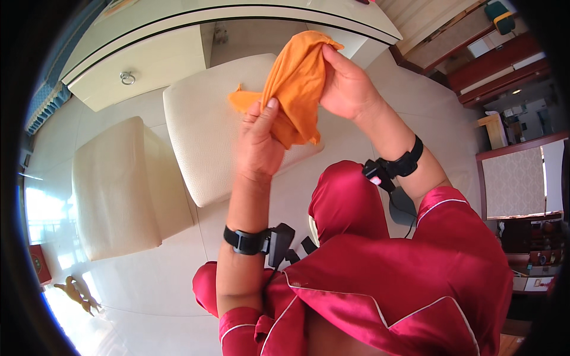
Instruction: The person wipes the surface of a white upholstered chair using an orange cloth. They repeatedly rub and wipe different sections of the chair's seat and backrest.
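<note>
An orange cloth (298, 89) is held up in front of me, gathered in loose folds. My left hand (262, 138) pinches its lower left part between thumb and fingers, and a small end of the cloth sticks out to the left past the fingers. Near the top right corner, my right hand (349, 84) grips the cloth with the thumb on its edge; the other fingers are partly hidden behind the fabric. Below the cloth lies the cream textured seat of a stool (209, 129). Each forearm wears a black strap with a small device.
A second cream stool (116, 191) stands at the left on the tiled floor (164, 276). Across the top runs a pale cabinet (151, 66) with a ring pull on its drawer. A blue curtain (49, 104) hangs at the upper left. Brown figurines (75, 293) are at the lower left.
</note>
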The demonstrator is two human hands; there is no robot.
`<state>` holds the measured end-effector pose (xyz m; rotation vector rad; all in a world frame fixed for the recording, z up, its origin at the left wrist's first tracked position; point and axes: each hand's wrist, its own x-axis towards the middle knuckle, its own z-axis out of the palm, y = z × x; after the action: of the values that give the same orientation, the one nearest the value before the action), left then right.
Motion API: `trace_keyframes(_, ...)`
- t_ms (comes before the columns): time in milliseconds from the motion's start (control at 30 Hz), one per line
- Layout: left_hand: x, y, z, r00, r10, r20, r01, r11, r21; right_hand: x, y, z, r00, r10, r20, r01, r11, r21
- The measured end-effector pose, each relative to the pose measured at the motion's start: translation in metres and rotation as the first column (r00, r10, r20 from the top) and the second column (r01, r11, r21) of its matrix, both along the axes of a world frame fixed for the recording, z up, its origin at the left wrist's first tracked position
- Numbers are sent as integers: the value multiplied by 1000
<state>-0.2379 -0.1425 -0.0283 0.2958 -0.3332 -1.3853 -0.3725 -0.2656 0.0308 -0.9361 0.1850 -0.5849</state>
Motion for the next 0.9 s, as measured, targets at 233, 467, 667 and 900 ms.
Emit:
trace_keyframes(233, -38, 0, -9, 960, 91, 267, -147, 969, 199, -5, -1, 50, 955, -294, -27, 295, 955, 22)
trace_keyframes(467, 66, 41, -22, 134, 299, 945, -876, 481, -28, 22, 23, 25, 809, -439, -390, -236, 365, -900)
trace_keyframes(667, 83, 86, -64, -193, -222, 956, -894, 441, -78, 20, 22, -91, 820, -395, -413, -503, -154, -851)
trace_keyframes(900, 73, 80, -75, -323, -292, 900, -857, 494, -148, 110, -11, -81, 712, -461, -530, -686, -292, -666)
